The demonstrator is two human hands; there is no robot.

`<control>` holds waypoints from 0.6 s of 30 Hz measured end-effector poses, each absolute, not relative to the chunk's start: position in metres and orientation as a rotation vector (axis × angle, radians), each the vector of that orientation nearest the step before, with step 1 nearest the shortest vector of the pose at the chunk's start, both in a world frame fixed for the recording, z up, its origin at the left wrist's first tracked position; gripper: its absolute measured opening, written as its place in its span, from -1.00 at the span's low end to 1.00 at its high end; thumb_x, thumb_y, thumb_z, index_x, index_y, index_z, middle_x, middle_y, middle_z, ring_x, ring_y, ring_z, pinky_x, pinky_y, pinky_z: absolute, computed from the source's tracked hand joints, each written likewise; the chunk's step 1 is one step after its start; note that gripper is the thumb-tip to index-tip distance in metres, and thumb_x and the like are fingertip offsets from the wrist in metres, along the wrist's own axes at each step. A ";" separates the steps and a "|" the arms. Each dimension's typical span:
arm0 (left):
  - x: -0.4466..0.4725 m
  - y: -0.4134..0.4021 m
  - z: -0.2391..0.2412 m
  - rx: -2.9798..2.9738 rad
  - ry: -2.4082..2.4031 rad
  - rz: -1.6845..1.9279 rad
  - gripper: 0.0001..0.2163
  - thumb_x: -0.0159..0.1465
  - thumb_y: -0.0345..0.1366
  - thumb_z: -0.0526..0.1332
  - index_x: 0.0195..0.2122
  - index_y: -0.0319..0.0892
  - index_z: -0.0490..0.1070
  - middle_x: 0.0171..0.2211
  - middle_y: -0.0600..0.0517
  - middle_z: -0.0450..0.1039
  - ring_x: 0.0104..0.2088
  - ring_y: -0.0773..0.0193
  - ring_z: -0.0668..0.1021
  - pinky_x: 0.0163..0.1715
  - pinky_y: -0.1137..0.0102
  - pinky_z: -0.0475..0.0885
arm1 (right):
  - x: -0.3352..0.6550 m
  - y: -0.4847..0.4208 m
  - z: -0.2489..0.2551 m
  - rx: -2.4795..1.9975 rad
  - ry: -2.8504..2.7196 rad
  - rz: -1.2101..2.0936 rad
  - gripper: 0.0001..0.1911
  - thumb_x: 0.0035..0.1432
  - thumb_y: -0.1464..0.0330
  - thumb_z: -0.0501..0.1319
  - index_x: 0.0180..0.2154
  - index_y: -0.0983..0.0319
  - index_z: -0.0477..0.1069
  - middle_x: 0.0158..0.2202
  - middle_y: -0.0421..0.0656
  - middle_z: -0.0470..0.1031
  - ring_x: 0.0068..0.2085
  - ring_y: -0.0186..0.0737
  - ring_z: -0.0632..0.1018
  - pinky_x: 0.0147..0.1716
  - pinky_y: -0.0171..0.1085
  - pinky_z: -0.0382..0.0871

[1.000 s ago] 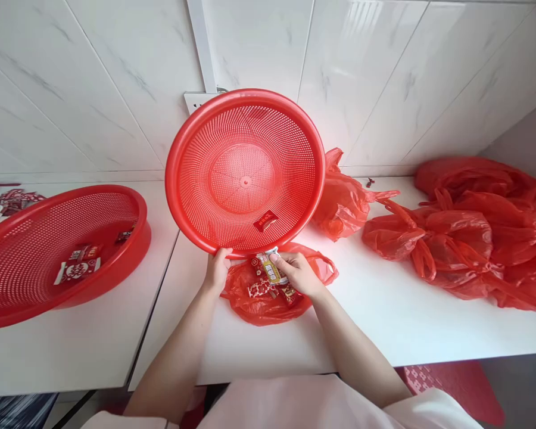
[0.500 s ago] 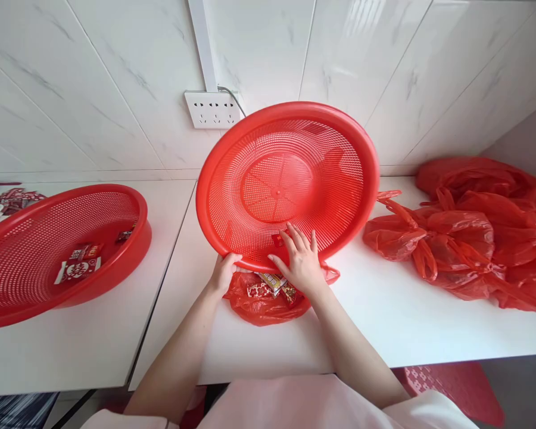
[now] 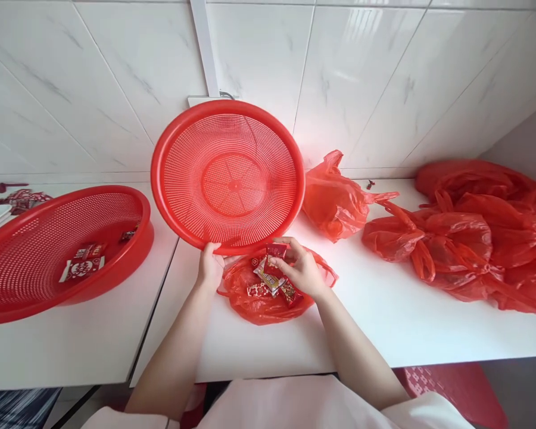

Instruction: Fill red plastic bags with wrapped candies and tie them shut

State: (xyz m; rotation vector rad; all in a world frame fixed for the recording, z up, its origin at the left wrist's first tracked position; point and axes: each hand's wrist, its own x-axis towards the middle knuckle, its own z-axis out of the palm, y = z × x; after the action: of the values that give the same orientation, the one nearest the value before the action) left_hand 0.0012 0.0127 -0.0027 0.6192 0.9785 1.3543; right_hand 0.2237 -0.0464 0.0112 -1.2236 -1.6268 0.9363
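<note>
My left hand (image 3: 211,266) is closed on the lower rim of a large red mesh plastic basket (image 3: 227,106), which is tilted up so its inside faces me. No loose pieces show inside it. My right hand (image 3: 302,268) pinches a small red snack packet (image 3: 276,252) between thumb and fingers. Below that packet lies an opened red plastic bag (image 3: 250,310) on the table. Several small wrapped snacks rest in the bag, among them a yellow-and-white packet (image 3: 268,279) and a red-and-white patterned one (image 3: 258,290).
Another red mesh basket (image 3: 134,262) with a few packets stands at left. An upright red bag (image 3: 335,199) is near the wall, and several tied red bags (image 3: 460,244) are heaped at right. A seam crosses the white table (image 3: 397,322); a tiny dark item (image 3: 370,185) lies behind.
The tilted basket has moved left, uncovering the bag by the wall and more of the opened bag. My right hand has come out of the basket with the red packet.
</note>
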 end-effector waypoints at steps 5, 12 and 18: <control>-0.011 0.019 0.003 0.490 0.914 1.374 -0.80 0.09 -0.37 0.15 -0.23 -0.19 0.37 -0.28 -0.02 0.53 -0.32 0.19 0.60 -0.39 0.32 0.58 | 0.223 -0.044 0.010 -1.258 -1.743 0.791 -0.71 0.33 0.19 0.03 -0.18 0.18 0.46 -0.23 -0.13 0.57 -0.21 -0.19 0.57 -0.14 -0.19 0.43; -0.012 0.015 0.009 0.545 0.928 1.333 -0.80 0.10 -0.36 0.15 -0.22 -0.20 0.37 -0.25 -0.04 0.55 -0.33 0.21 0.61 -0.40 0.36 0.57 | 0.222 -0.048 0.008 -1.323 -1.725 0.522 -0.43 0.30 0.34 0.04 0.30 0.02 -0.02 0.21 -0.06 0.30 -0.12 -0.18 0.58 -0.09 -0.12 0.46; -0.007 0.001 0.022 0.750 0.994 1.119 -0.76 0.12 -0.28 0.18 -0.21 -0.26 0.43 -0.29 -0.14 0.57 -0.37 0.10 0.62 -0.41 0.27 0.56 | 0.225 -0.046 0.002 -1.393 -1.672 0.379 -0.62 0.19 0.33 0.15 0.07 0.07 0.31 0.04 -0.04 0.38 -0.13 -0.07 0.55 -0.14 -0.08 0.46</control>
State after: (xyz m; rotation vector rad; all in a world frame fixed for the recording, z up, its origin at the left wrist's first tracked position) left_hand -0.0067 0.0009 0.0222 0.7502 0.9941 1.1186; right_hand 0.2248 -0.0458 0.0017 -1.3931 -1.6722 0.3786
